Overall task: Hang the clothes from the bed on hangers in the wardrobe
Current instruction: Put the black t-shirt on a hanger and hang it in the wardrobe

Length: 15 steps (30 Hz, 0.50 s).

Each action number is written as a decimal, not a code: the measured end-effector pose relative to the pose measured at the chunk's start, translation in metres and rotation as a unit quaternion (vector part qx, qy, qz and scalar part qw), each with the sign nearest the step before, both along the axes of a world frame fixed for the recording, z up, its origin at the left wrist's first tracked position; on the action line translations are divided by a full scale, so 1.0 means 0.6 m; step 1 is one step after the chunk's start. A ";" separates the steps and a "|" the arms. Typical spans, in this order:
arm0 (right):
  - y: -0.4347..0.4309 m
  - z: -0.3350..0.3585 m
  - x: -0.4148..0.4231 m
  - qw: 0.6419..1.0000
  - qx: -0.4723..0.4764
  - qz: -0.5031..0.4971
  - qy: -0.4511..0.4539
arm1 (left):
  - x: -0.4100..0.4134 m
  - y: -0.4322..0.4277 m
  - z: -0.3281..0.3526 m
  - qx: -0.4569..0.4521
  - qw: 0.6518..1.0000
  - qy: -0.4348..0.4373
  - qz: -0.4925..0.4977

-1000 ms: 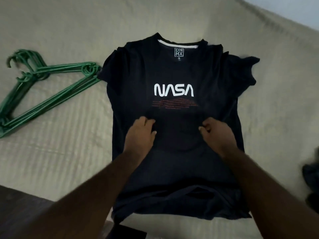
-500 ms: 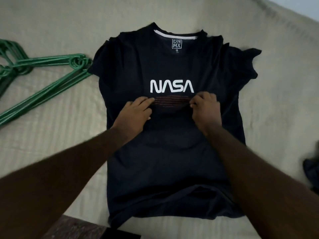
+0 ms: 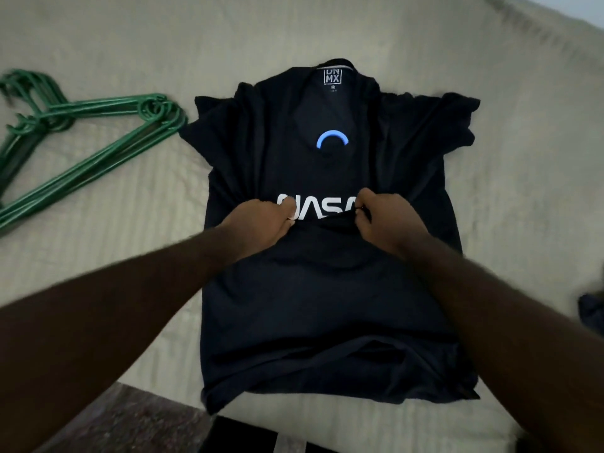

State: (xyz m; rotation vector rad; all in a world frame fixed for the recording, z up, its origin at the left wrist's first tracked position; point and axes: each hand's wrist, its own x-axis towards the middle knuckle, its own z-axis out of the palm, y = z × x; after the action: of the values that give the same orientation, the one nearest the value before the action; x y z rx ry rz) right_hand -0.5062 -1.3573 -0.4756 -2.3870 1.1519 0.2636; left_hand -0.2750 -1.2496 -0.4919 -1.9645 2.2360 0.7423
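Note:
A dark navy T-shirt (image 3: pixel 327 289) with a white NASA print lies face up on the beige bed (image 3: pixel 98 273). My left hand (image 3: pixel 261 220) and my right hand (image 3: pixel 389 220) each grip bunched fabric at the two ends of the print. The front of the shirt is drawn down, so the neck opening gapes in a V and shows the inner label. A blue curved piece (image 3: pixel 332 139), shaped like a hanger hook, shows in that opening. The rest of it is hidden under the fabric.
Several green hangers (image 3: pixel 98 138) lie stacked on the bed to the left of the shirt. Another dark garment (image 3: pixel 591 310) pokes in at the right edge. The bed's near edge and dark floor (image 3: pixel 130 420) are at the bottom.
Both hands moved up the shirt front to the print and gathered fabric. The neck opening has stretched down, and the blue curved piece has appeared in it.

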 end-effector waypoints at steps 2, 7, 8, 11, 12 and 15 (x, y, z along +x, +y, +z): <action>0.009 -0.005 -0.007 0.999 0.019 -0.039 0.008 | -0.011 0.005 0.002 0.036 0.999 -0.003 0.036; 0.033 -0.014 -0.017 0.992 0.068 -0.093 0.049 | -0.023 0.009 0.007 0.109 0.992 0.043 0.038; 0.033 -0.013 -0.016 0.991 0.073 -0.099 0.055 | -0.023 0.006 0.010 0.103 0.993 0.041 0.036; 0.020 -0.007 -0.005 0.988 0.092 -0.089 0.090 | -0.020 0.003 0.014 0.071 0.995 0.052 0.041; 0.012 -0.003 0.004 0.987 0.095 -0.085 0.095 | -0.015 0.004 0.014 0.042 0.995 0.069 0.054; -0.017 0.010 0.044 0.993 0.047 -0.101 0.032 | 0.010 0.007 0.010 -0.095 0.977 0.103 0.161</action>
State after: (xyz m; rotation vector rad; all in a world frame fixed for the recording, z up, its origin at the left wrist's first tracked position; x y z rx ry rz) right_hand -0.4797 -1.3673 -0.4698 -2.1753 1.3672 0.3205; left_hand -0.2688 -1.2455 -0.4861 -2.4903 2.1931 0.8261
